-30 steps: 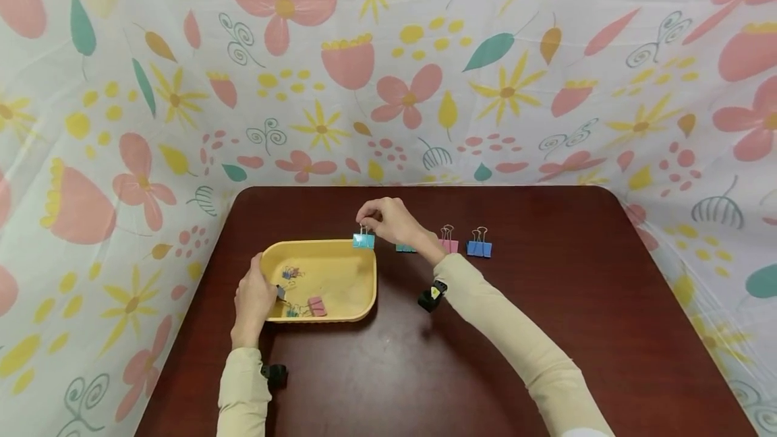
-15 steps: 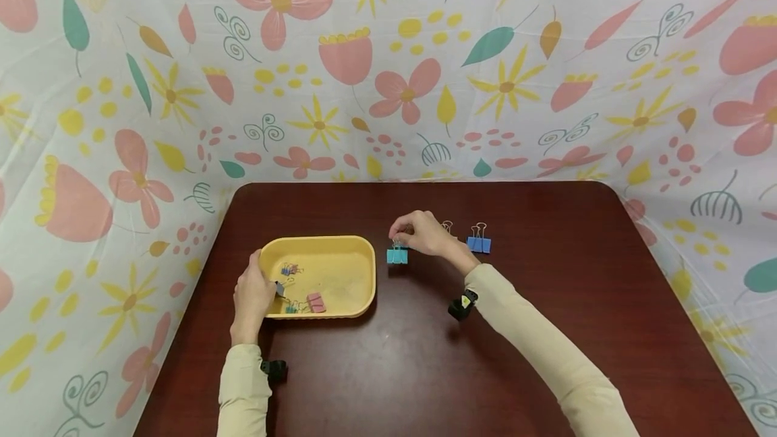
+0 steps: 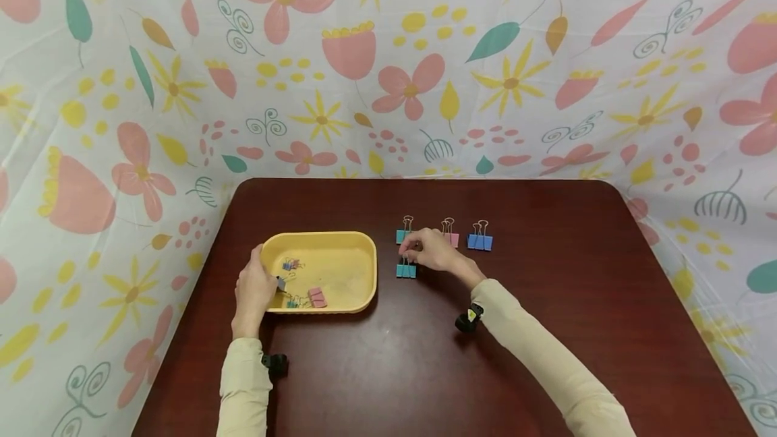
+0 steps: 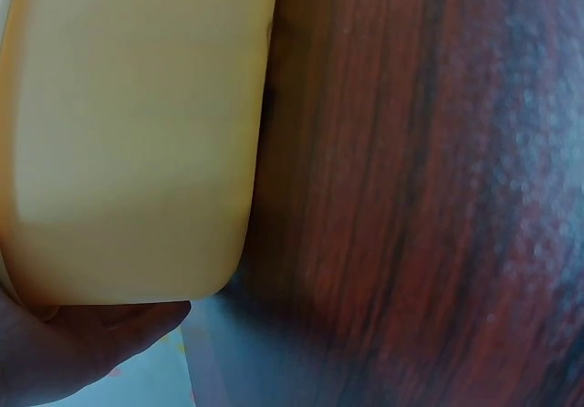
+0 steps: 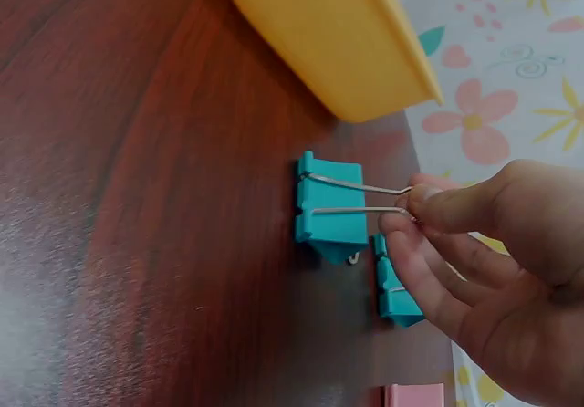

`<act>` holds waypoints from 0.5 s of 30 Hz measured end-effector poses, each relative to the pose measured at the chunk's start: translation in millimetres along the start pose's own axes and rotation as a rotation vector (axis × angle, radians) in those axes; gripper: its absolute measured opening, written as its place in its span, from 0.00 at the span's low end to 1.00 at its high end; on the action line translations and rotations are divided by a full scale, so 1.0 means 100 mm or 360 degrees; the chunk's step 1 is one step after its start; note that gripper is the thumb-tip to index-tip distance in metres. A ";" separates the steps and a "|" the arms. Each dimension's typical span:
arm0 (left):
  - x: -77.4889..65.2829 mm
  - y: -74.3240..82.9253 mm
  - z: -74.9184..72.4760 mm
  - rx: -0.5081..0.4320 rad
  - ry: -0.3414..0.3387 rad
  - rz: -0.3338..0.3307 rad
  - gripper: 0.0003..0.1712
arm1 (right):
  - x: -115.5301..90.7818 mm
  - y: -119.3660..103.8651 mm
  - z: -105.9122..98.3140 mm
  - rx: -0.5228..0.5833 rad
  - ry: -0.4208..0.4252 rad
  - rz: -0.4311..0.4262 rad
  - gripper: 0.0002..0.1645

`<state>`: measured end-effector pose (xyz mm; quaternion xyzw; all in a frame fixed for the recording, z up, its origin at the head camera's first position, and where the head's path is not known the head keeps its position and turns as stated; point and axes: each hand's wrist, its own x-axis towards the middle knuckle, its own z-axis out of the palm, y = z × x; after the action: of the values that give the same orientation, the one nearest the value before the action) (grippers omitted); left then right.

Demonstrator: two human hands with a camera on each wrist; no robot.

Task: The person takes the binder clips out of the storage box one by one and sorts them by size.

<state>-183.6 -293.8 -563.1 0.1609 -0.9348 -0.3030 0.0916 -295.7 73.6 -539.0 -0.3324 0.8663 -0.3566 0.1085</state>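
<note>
My left hand (image 3: 253,288) grips the left end of a yellow plastic tray (image 3: 342,265), its fingers on the end wall in the left wrist view. My right hand (image 3: 438,250) pinches the wire handle of a teal binder clip (image 5: 333,208) between thumb and fingertips. That clip is upright, handle up, close over the table just right of the tray. A second teal binder clip (image 3: 402,236) stands right behind it. Inside the tray lie a pink binder clip (image 3: 317,297), a dark blue one by the left hand and several smaller clips.
Along the back stand a pink binder clip (image 3: 453,240), partly behind the right hand, and a blue binder clip (image 3: 480,242) at the row's right end. The dark red-brown table (image 3: 546,288) meets a flower-printed cloth (image 3: 510,120) behind.
My right hand has carried the teal binder clip from over the tray's right rim to the right and toward me, down in front of the other teal clip. My left hand stays on the tray.
</note>
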 end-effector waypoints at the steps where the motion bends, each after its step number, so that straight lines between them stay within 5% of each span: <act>1: 0.01 0.00 0.00 0.0004 0.0003 0.0001 0.37 | 0.00 0.01 0.01 0.0003 -0.0005 -0.0009 0.05; 8: 0.03 0.02 -0.03 0.0006 -0.0006 -0.0004 0.35 | 0.06 -0.02 -0.05 0.0020 0.0026 0.0006 0.08; 15: -0.01 0.04 -0.03 -0.0004 -0.0035 -0.0039 0.38 | 0.16 -0.19 -0.16 0.0068 0.0210 -0.0031 0.05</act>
<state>-182.3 -292.4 -558.4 0.1687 -0.9334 -0.3072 0.0777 -305.1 62.1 -513.9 -0.3141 0.8605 -0.3973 0.0547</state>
